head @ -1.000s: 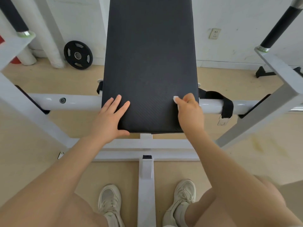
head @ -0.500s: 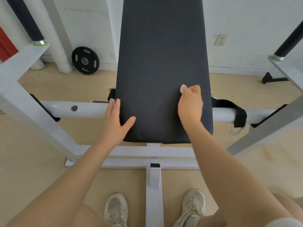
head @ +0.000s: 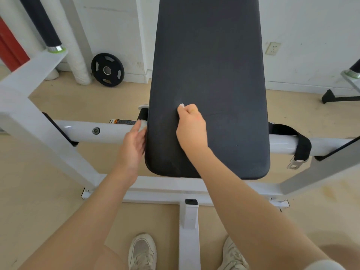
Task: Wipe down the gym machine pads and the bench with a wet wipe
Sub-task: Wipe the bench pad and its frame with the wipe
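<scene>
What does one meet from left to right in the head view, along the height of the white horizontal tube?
White slanted frame beam → bolt head in the white horizontal tube → left hand at the pad's edge → right hand on the black padded bench → black strap with metal buckle.

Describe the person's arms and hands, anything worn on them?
Both forearms are bare, with no sleeves, watch or bracelet visible. The left hand and right hand wear no gloves or visible rings. The fingers have long, pale nails.
</scene>
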### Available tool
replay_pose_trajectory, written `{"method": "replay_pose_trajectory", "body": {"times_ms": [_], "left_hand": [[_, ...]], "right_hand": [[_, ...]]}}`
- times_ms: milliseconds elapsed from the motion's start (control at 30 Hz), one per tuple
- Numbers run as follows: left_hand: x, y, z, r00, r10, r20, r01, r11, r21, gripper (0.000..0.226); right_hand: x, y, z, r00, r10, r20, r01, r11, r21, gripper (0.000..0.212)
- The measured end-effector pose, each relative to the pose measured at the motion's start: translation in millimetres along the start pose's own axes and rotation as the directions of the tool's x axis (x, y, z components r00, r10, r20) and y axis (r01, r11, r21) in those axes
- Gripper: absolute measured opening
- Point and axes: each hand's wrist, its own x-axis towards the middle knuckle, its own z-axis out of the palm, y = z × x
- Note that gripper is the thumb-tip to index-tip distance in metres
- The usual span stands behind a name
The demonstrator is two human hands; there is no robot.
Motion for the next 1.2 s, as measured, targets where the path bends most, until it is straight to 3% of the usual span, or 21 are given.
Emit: {"method": "replay_pose_trajectory", "body": {"times_ms": [167,233,300,400,467,600,700,767,833,867,1000,1067,1133,1200], "left_hand": [[-11,-5,-7,0.999,0.005,-0.040,-0.011,0.991,-0.134,0.046],[-14,-10,-10,0.999,0.008,-0.048,-0.015,0.988,-0.151,0.045],[-20,-16,-14,0.999,-0.002,-0.038,-0.004,0.988,-0.152,0.043],[-26,-21,-19,0.999,-0.014,-0.039,0.009,0.991,-0.134,0.044],[-28,-20,-19,0.999,-0.014,-0.037,0.010,0.994,-0.105,0.045],[-22,-11,-12,0.999,-0.011,-0.042,0.010,1.000,-0.019,0.034],[-9,0,-8,0.998,0.007,-0.065,-0.003,0.998,0.055,0.024],[1,5,-6,0.999,0.013,-0.047,-0.008,0.995,0.104,0.027],[9,7,-4,0.999,-0.013,-0.039,0.018,0.992,0.128,0.036],[13,7,-3,0.999,-0.020,-0.039,0.025,0.991,0.135,0.037],[18,3,-8,1.000,0.013,-0.015,-0.011,0.987,0.161,0.042],[20,2,-11,1.000,0.021,-0.002,-0.020,0.985,0.169,0.047],[19,1,-12,1.000,0.012,0.008,-0.013,0.986,0.166,0.044],[17,1,-12,0.999,0.033,0.023,-0.036,0.989,0.143,0.033]], "right_hand": [[-43,-21,12,0.961,-0.181,0.212,0.192,0.981,-0.033,0.050],[-77,-28,19,0.883,-0.350,0.313,0.349,0.935,0.062,0.037],[-92,-28,14,0.879,-0.393,0.269,0.363,0.919,0.156,0.026],[-58,-10,-8,0.981,-0.192,-0.016,0.193,0.978,0.082,0.026],[-29,6,-25,0.983,0.013,-0.181,0.031,0.970,0.240,0.024],[16,26,-34,0.966,0.220,-0.137,-0.140,0.887,0.441,0.019],[44,33,-42,0.922,0.350,-0.167,-0.237,0.850,0.470,0.031],[59,36,-46,0.906,0.400,-0.140,-0.286,0.821,0.493,0.033],[70,35,-42,0.884,0.461,-0.080,-0.343,0.755,0.559,0.015],[77,34,-38,0.878,0.473,-0.079,-0.352,0.748,0.563,0.016],[88,20,-22,0.927,0.318,-0.201,-0.225,0.897,0.381,0.014],[86,10,-14,0.957,0.215,-0.196,-0.136,0.926,0.353,0.012],[76,2,-6,0.986,0.040,-0.159,-0.010,0.982,0.187,0.015],[61,-5,3,0.980,-0.158,-0.119,0.161,0.987,0.013,0.033]]}}
